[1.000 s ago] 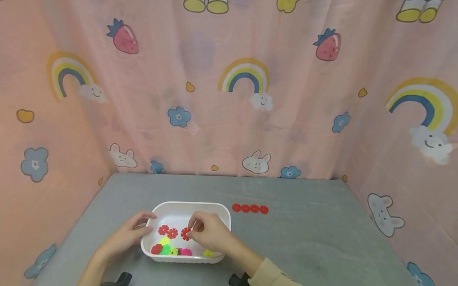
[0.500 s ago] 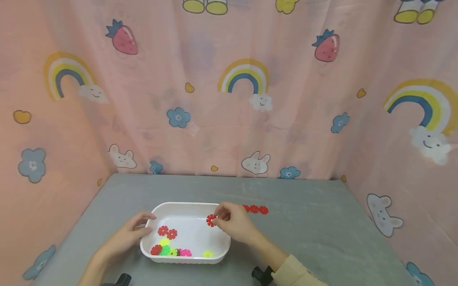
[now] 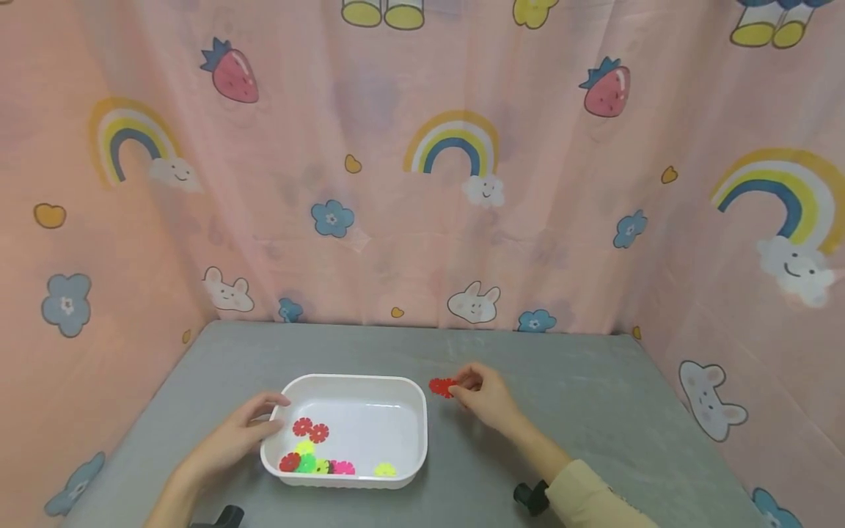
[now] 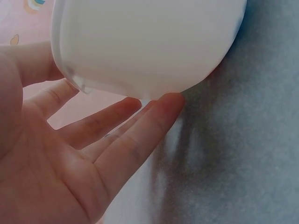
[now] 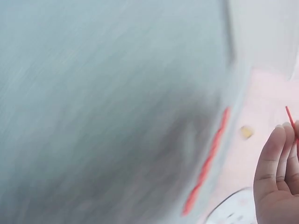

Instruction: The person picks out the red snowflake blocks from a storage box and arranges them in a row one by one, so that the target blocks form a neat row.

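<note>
My left hand (image 3: 238, 434) grips the left end of a white plastic tray (image 3: 370, 378). In the left wrist view its fingertips (image 4: 172, 103) touch the outer wall. Inside the tray lie several notched plastic discs: red discs (image 3: 320, 433), a green disc (image 3: 306, 463), a pink disc (image 3: 343, 467) and yellow ones. To the right of the tray, my right hand (image 3: 487, 397) pinches a red notched disc (image 5: 290, 116), seen edge-on in the right wrist view. It is held above a row of red discs (image 5: 205, 163) on the table, mostly hidden by this hand in the head view.
A grey cloth covers the table (image 3: 594, 411). Pink printed curtain (image 3: 396, 242) encloses it at the back and on both sides. Black wrist mounts (image 3: 532, 499) sit on both forearms.
My right hand has lifted the red disc out of the tray and carried it right, over the row of red discs. My left hand has stayed on the tray.
</note>
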A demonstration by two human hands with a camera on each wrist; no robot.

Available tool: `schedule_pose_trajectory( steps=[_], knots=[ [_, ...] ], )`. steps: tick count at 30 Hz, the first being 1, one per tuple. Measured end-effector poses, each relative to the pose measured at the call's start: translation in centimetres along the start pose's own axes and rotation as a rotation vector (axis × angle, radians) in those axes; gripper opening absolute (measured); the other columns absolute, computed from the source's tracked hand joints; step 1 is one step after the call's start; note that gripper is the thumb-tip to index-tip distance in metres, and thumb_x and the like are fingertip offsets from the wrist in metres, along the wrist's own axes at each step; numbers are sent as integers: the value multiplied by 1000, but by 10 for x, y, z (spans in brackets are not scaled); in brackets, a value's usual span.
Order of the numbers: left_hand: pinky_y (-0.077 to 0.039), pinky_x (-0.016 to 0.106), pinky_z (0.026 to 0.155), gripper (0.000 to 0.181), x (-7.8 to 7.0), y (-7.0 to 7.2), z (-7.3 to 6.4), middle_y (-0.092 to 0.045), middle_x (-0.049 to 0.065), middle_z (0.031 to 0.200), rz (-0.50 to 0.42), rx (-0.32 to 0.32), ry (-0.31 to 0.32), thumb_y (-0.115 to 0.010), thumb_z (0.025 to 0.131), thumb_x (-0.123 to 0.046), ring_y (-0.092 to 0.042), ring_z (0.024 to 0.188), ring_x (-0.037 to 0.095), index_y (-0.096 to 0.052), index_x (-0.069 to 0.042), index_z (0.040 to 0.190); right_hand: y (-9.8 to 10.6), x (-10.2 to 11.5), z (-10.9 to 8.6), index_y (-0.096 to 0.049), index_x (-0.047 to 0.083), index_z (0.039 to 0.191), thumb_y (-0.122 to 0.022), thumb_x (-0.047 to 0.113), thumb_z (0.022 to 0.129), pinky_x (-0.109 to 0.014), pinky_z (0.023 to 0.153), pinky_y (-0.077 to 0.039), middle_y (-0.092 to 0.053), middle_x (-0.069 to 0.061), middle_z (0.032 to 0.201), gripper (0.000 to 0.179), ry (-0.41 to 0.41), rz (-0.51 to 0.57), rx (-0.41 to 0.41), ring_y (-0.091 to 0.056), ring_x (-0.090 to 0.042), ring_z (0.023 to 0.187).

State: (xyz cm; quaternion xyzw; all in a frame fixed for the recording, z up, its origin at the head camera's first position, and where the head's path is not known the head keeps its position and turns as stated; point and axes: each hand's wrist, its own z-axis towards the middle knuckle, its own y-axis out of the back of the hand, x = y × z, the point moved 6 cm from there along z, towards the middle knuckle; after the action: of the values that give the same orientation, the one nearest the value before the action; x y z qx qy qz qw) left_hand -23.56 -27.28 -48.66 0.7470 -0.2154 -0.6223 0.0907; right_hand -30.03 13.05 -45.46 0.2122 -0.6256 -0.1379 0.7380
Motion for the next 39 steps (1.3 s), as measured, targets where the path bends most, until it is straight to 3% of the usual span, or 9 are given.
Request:
schedule_pose_trajectory(
  steps=[10, 16, 27, 39],
  knots=[
    [-54, 57, 93, 44, 0, 0, -2, -40, 30, 149, -2, -15, 2, -66, 99, -26, -53, 126, 46, -52, -9, 137, 39, -52, 13, -64, -1, 98, -73, 2, 91, -32, 59, -59, -66, -7, 75, 12, -119, -4, -49, -66, -21, 63],
    [-53, 59, 94, 44, 0, 1, -1, -40, 30, 149, 14, -21, 8, -66, 99, -28, -51, 127, 48, -52, -10, 137, 56, -70, 17, -62, -4, 98, -72, 3, 93, -34, 61, -61, -69, -11, 77, 13, -174, -19, -71, -68, -21, 65],
    [-53, 59, 94, 45, 0, 1, 0, -41, 29, 148, 10, -22, 8, -67, 98, -29, -49, 129, 50, -53, -9, 136, 72, -79, 16, -60, -5, 97, -70, 5, 95, -32, 60, -60, -69, -10, 73, 14, -214, -66, -67, -67, -20, 62],
    [-54, 57, 94, 44, -3, 0, -2, -42, 29, 148, 8, -23, 14, -67, 98, -28, -48, 130, 50, -53, -9, 136, 70, -78, 14, -60, -3, 93, -70, 7, 95, -34, 54, -57, -65, -6, 67, 15, -218, -168, -22, -61, -18, 57]
  ],
)
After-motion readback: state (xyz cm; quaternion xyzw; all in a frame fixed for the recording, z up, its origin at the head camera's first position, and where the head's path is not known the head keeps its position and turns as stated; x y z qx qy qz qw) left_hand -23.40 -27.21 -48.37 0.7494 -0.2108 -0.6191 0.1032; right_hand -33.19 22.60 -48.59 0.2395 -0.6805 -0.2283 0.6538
